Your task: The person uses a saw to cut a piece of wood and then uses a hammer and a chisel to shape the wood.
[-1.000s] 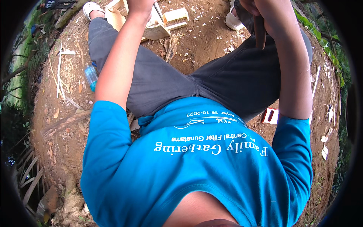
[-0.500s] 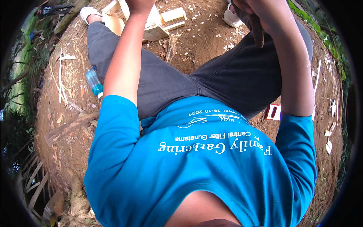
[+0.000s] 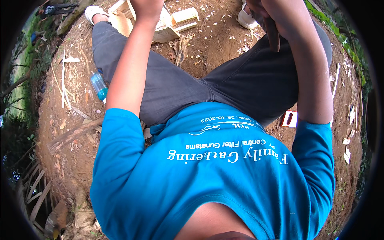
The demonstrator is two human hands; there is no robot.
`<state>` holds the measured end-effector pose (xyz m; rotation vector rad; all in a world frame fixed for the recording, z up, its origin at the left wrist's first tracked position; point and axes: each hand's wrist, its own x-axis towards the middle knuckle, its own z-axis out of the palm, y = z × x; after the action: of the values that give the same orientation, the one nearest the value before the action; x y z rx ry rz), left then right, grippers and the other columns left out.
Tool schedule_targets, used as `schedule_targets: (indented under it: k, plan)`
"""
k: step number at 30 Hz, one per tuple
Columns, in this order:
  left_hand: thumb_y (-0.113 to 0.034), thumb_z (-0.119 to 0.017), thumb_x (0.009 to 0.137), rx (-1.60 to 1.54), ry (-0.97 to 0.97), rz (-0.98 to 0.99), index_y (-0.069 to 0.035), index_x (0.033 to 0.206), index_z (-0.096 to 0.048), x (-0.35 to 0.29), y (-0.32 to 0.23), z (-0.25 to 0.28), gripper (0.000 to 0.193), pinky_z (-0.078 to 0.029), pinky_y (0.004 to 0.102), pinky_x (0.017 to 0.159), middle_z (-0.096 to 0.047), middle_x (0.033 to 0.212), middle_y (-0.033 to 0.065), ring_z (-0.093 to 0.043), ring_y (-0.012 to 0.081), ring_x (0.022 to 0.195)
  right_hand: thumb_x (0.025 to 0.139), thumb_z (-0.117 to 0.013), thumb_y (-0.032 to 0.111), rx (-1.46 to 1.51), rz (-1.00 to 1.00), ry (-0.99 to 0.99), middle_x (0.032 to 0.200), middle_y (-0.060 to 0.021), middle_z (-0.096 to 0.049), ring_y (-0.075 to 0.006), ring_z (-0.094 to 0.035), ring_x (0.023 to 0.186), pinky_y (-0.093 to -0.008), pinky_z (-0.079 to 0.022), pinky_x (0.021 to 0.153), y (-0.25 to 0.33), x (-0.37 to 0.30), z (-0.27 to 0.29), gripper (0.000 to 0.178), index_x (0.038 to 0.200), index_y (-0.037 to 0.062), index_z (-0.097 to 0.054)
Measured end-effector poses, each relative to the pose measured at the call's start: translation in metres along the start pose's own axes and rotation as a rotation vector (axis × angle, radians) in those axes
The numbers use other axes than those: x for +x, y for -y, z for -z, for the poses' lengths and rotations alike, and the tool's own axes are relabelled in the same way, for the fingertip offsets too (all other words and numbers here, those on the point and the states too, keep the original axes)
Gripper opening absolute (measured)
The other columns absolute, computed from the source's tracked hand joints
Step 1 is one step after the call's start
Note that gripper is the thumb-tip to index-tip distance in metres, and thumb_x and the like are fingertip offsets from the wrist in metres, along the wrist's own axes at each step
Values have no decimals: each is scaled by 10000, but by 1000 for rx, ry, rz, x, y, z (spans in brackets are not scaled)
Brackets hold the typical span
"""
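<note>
My left hand (image 3: pixel 147 7) reaches the top edge of the view, beside several pale cut wooden pieces; its fingers lie beyond the edge, so its grip is hidden. My right hand (image 3: pixel 276 15) is at the upper right, above my right knee, closed round the dark brown handle (image 3: pixel 273 38) of a tool. The handle's end sticks out below the hand; the rest of the tool is out of view. A pale wooden block (image 3: pixel 166 35) rests on the ground between my legs, with a lighter piece (image 3: pixel 185 16) just behind it.
Wood chips are scattered over the brown soil (image 3: pixel 212 48). A blue-tinted bottle (image 3: pixel 98 86) lies left of my thigh, near a thick stick (image 3: pixel 74 134). A red and white object (image 3: pixel 289 119) lies beside my right hip. Another person (image 3: pixel 60 9) is far off at upper left.
My left forearm has shifted slightly, its elbow moving left and covering more of the bottle's cap. My right hand keeps its hold on the handle, moving barely at all.
</note>
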<state>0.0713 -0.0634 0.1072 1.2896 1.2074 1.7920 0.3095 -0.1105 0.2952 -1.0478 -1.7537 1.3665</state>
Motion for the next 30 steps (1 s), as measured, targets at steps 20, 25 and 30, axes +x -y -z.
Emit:
schedule_targets:
  k: [20,25,30]
  plan:
    - [-183,-666,1012,66,-104,-41,-97,766,-574,-10,13,1,277,-385,260,526,-544,664,-68,-484,40,578,1083,-550,267,-49,166,73,724,87,-437,-7,-385,548,-200,-314,475,4,8,-13,230,1198,75,-605]
    - [-155,-663,1007,67,-141,-47,-94,785,-579,-16,3,-8,245,-391,262,535,-541,663,-66,-487,35,593,1052,-584,205,-646,328,187,759,-43,-497,-154,-505,677,-335,-417,627,-10,34,-19,176,1052,29,-582]
    - [-152,-680,981,164,-203,-132,-79,795,-578,-14,16,3,224,-417,293,554,-549,661,-52,-507,72,609,1020,-619,185,-726,387,84,795,-153,-563,-268,-566,723,-397,-452,676,28,23,-55,186,980,11,-570]
